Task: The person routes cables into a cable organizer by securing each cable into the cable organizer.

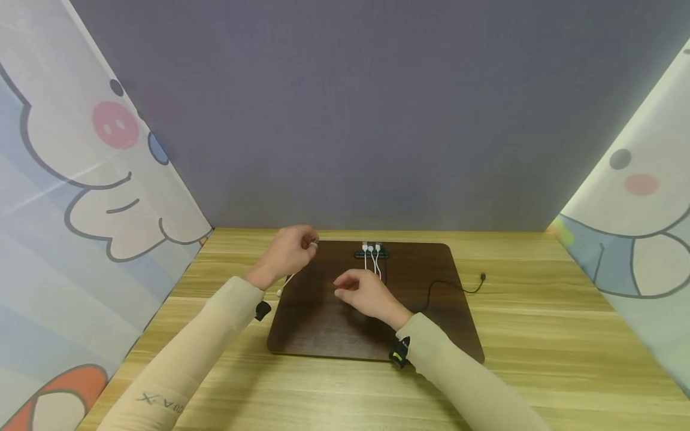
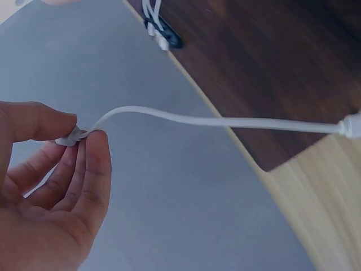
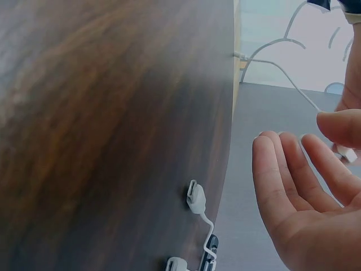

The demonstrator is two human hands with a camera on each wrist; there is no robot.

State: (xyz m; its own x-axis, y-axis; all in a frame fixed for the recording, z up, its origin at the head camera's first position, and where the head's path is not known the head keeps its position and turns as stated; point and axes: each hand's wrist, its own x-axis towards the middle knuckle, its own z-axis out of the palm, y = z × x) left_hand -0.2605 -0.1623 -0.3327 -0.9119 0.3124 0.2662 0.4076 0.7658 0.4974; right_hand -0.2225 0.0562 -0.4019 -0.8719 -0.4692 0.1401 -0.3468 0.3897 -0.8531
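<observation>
My left hand pinches one plug of a short white charging cable between thumb and fingertips, above the far left corner of the dark wooden board. The cable's other plug hangs free by the board's left edge. Over the board's middle, my right hand holds nothing, its fingers loosely bent and apart from the thumb. Beyond it lies a dark cable clip strip with several white cables seated in it. In the right wrist view, white connectors lie near that strip.
A black cable runs off the board's right side, its plug on the light wooden table. A grey partition stands behind the table. Cartoon-printed panels flank both sides.
</observation>
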